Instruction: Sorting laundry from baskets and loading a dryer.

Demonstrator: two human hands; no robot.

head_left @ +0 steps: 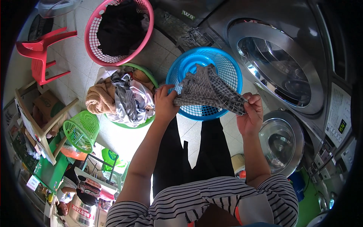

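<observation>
A grey patterned garment (211,89) is stretched between my hands, its kind not clear from its folds. My left hand (165,103) is closed on its left end, and my right hand (252,113) pinches its right corner. The cloth hangs over a blue plastic laundry basket (233,68), with a smaller blue round piece (194,60) inside at the far side. To the left of my left hand, a green basket (153,78) is heaped with laundry (126,96), including a brown towel (100,97) and pale, shiny cloth.
A pink basket (90,39) of dark clothes (119,28) stands farther off. On the right are front-loading washers with round glass doors (278,68), (281,140). A red plastic chair (41,56), a light green basket (81,130) and a wooden rack (32,117) are left; a person (66,191) is lower left.
</observation>
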